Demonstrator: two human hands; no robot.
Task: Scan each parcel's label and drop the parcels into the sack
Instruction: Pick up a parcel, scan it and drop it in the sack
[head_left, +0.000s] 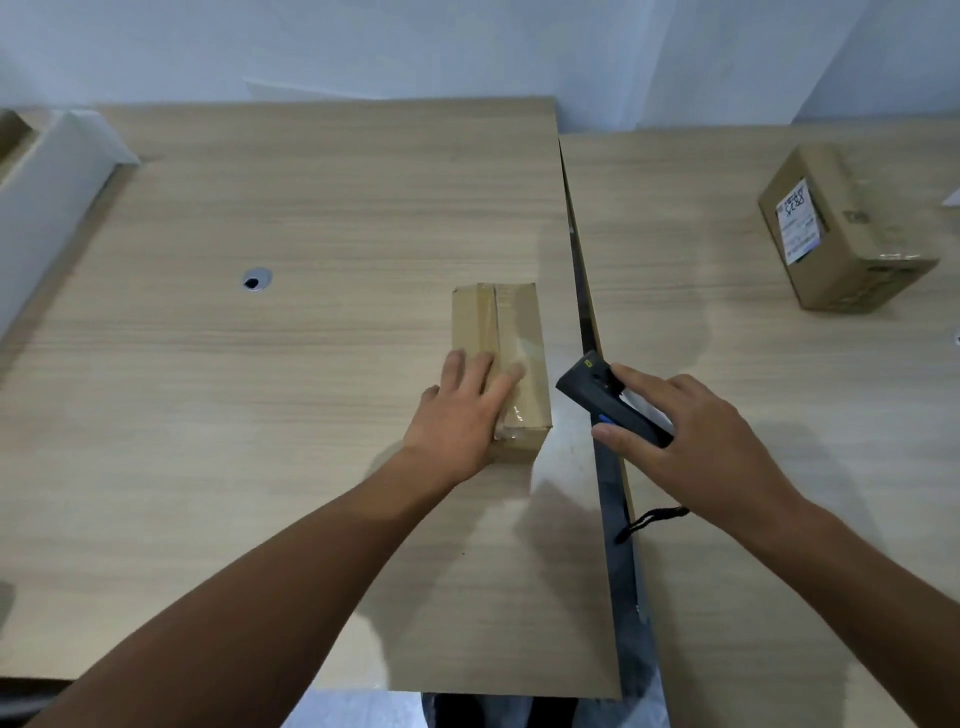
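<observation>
A white partition (62, 171) stands on the wood-grain table (234, 467), far left of the dark gap (592, 332) that splits the two worktops. A round cable hole (256, 280) lies between the partition and the gap. Just left of the gap, the person's left hand (462, 410) rests palm down, fingers straight, on the near end of a taped parcel (511, 332) lying flat on the table. At the gap itself, the right hand (691, 431) grips a black scanner (608, 400), fingers curled over it, its front end angled toward the parcel. A wrist strap (652, 519) trails below the hand, across the gap. Well right of the gap, a second parcel (862, 218) stands on the second table (701, 312), with a white label (800, 221) on its side. The print seems too blurred to read.
</observation>
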